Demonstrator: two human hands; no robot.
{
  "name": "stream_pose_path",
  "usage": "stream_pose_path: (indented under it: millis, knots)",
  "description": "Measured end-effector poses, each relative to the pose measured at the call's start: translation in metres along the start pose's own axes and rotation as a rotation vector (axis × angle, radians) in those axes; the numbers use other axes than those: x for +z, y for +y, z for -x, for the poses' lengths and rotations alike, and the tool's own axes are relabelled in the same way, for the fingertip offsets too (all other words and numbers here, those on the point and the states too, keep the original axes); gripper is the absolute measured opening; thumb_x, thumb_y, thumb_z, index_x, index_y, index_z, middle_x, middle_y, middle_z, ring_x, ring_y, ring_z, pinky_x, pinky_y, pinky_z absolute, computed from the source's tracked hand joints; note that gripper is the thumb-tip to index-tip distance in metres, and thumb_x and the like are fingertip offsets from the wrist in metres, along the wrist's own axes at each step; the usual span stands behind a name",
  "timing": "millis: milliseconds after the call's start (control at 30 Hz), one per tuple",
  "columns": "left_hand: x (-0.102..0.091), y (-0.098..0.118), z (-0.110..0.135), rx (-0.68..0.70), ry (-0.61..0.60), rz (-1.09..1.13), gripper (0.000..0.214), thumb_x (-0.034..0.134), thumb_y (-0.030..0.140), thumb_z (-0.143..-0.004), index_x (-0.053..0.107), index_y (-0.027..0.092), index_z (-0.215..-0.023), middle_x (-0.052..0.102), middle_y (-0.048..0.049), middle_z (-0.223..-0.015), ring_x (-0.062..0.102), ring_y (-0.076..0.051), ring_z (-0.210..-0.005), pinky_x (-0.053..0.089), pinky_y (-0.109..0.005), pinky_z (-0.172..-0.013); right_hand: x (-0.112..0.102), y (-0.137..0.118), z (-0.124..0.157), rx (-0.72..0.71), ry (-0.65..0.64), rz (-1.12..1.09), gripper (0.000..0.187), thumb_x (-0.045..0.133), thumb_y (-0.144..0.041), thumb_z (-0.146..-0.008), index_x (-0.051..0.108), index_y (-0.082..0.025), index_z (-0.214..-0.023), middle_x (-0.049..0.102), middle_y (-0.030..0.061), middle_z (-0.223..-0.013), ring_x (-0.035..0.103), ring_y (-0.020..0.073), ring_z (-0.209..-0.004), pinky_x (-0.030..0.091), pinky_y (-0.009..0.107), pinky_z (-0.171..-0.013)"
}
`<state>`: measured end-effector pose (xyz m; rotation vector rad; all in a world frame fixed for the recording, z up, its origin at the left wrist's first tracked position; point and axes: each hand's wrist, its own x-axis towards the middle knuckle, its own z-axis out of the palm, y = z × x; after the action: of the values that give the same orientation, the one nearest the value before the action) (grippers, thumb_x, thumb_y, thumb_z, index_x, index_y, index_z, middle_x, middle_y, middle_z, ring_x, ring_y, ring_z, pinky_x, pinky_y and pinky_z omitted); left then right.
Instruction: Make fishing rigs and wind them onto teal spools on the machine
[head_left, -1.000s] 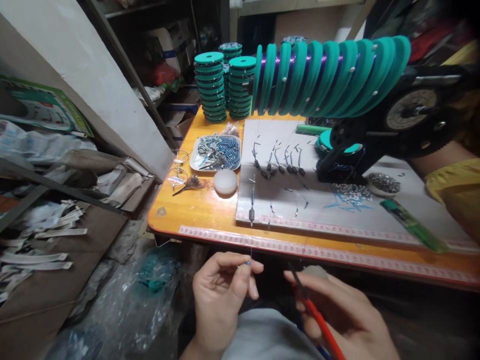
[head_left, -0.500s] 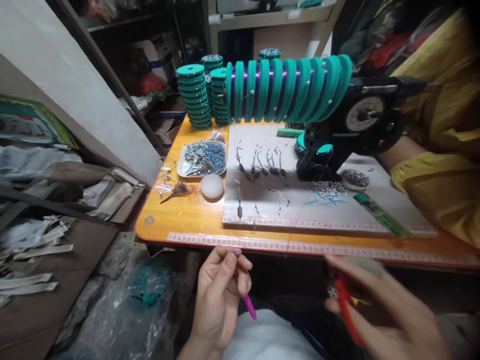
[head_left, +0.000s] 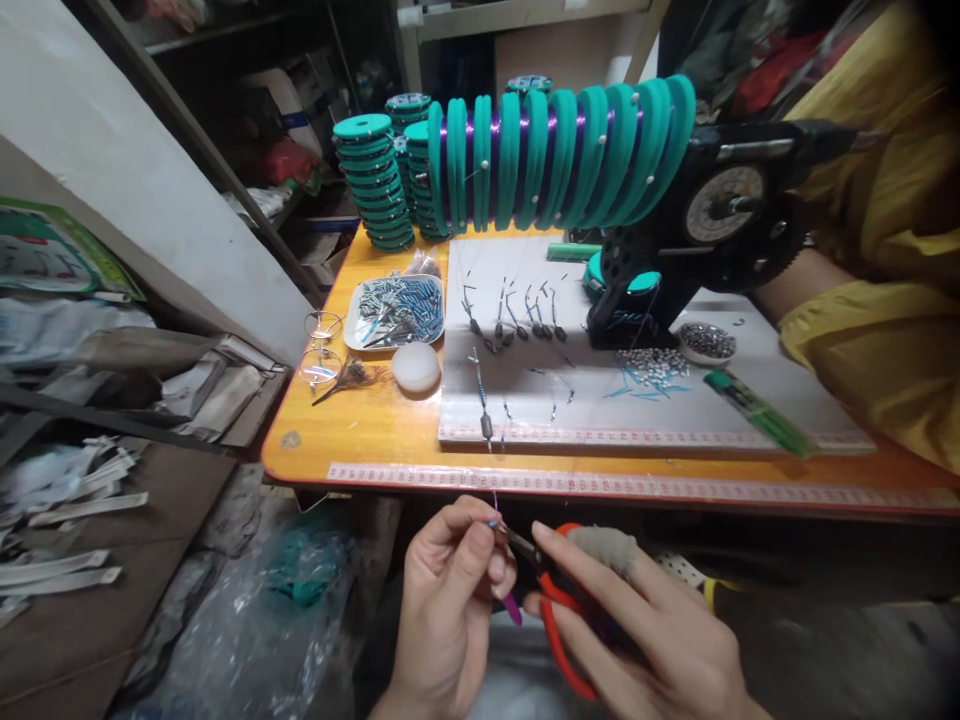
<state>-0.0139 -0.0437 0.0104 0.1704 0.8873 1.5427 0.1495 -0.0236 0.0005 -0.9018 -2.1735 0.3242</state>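
My left hand (head_left: 446, 600) is closed, pinching a small blue piece (head_left: 493, 523) between thumb and forefinger. A purple stick-like thing (head_left: 513, 609) pokes out below its curled fingers. A thin purple line (head_left: 495, 498) runs from the pinch up to the table edge. My right hand (head_left: 652, 620) grips red-handled pliers (head_left: 553, 625), their metal tips touching or very near the blue piece. A grey wrap (head_left: 606, 548) covers part of a right finger. Beyond the hands, a dark sinker (head_left: 486, 427) hangs on line at the board's edge.
Green line spools (head_left: 559, 160) sit on a black winding machine (head_left: 675, 230). A white tray (head_left: 356, 335) of small tubes and a round white lid (head_left: 416, 370) stand left. A measuring tape (head_left: 600, 486) lines the table's front edge. A yellow sleeve (head_left: 870, 350) reaches in from the right.
My right hand has come left with the pliers, bringing their tips to my left fingertips. The left hand keeps its pinch, shifted slightly right. The view has tilted a little.
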Motion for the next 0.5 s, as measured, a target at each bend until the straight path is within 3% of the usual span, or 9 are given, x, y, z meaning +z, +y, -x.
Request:
stream_pose_path:
  millis: [500]
  knots:
    - [-0.001,0.0006,-0.0001,-0.018,-0.012,0.013,0.015,0.082,0.027,-0.072,0.072,0.016,-0.076,0.056,0.0012,-0.055,0.048,-0.004,-0.049,0.039,-0.014,-0.048,0.0028,-0.0027,-0.004,0.014,-0.025,-0.03,0.044,0.062,-0.012,-0.086,0.061,-0.018,-0.13,0.071,0.009,-0.1,0.071,0.0142,-0.082,0.059,0.022,-0.072]
